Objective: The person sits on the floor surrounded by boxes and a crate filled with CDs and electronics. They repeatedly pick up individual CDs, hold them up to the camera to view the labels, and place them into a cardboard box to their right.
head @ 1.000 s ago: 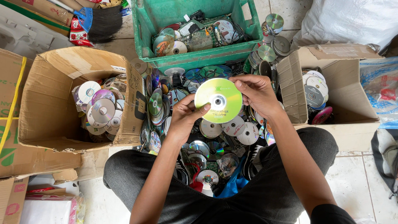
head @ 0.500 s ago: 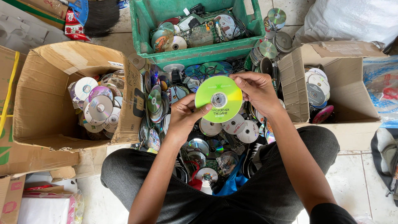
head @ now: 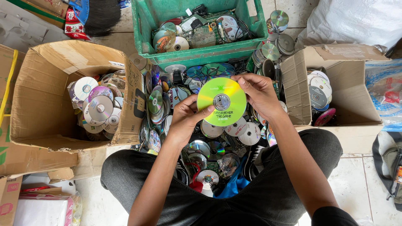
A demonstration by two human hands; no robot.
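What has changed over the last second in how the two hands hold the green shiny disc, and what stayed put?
Hardly anything: the green shiny disc stays pinched between the left hand and right hand, neither letting go. The view merely drifts slightly. The cardboard box of discs, the green plastic crate and the heap of discs on the floor stayed put.

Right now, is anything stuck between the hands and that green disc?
No. The left hand and right hand grip the green disc by its edges, above the disc pile.
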